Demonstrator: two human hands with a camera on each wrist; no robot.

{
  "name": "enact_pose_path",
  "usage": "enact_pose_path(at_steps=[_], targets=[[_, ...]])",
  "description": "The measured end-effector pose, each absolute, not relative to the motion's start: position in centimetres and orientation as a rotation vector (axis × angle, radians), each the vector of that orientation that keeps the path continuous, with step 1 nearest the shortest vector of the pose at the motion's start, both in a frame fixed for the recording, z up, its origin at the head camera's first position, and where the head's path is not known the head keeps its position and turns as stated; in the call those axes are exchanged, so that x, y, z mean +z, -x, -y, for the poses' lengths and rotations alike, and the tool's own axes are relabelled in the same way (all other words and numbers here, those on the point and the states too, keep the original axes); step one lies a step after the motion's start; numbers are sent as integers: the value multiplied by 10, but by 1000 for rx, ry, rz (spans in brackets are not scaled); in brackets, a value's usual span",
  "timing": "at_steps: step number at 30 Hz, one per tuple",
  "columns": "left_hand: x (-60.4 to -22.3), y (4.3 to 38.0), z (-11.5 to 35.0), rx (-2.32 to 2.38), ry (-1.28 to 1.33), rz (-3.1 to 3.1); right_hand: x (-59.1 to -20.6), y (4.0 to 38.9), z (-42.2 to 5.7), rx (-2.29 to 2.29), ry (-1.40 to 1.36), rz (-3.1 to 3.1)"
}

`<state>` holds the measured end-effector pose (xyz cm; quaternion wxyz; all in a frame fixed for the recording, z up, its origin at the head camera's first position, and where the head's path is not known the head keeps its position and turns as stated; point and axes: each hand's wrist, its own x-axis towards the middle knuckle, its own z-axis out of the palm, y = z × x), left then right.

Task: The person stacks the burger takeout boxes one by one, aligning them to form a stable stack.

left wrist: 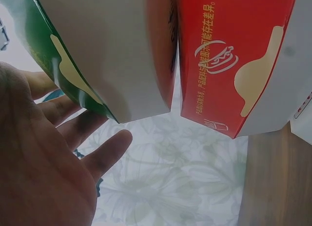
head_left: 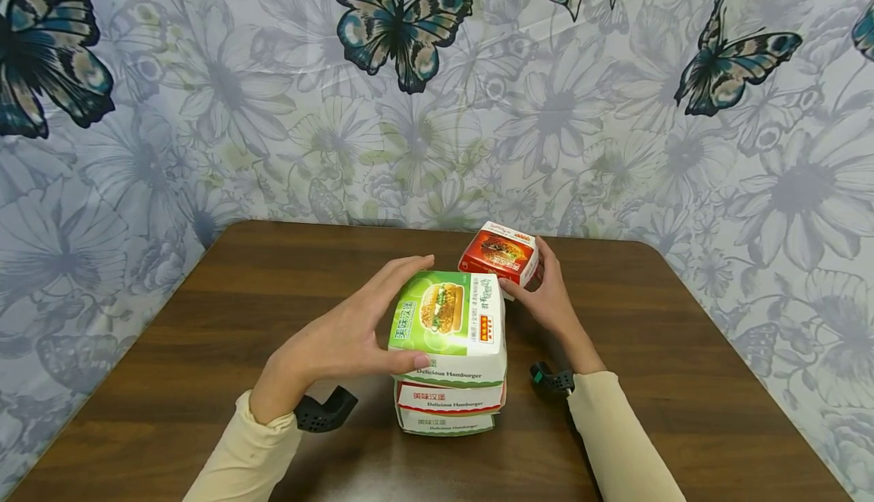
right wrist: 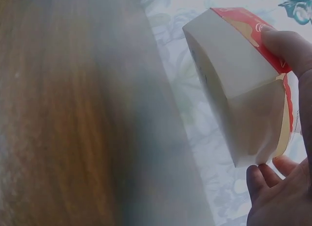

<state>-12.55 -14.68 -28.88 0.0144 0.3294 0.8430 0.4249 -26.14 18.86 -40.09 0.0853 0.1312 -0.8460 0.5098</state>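
Three hamburger boxes stand stacked near the table's middle. On top lies a green hamburger box (head_left: 444, 316); below it are a red-edged box (head_left: 451, 397) and a green-edged box (head_left: 447, 421). My left hand (head_left: 341, 335) spans the top box from its left side, thumb along the front face, fingers at the far side. In the left wrist view its fingertips pass behind the green lid, little finger apart. Behind the stack, my right hand (head_left: 546, 297) grips a tilted red hamburger box (head_left: 501, 253) between thumb and fingers. Its white side (right wrist: 234, 55) shows in the right wrist view.
The brown wooden table (head_left: 259, 282) has its far edge close behind the red box. Beyond hangs a floral cloth (head_left: 225, 100) with butterflies. Each wrist wears a black band, one at the left wrist (head_left: 326, 411) beside the stack.
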Motion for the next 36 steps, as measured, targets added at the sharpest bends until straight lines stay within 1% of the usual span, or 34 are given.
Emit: enact_pose_path(at_steps=[25, 36], targets=[[-289, 126, 148, 1324, -1015, -2622, -366, 249, -185, 1461, -381, 2510], [-289, 128, 148, 1309, -1044, -2638, -349, 246, -184, 1472, -420, 2431]])
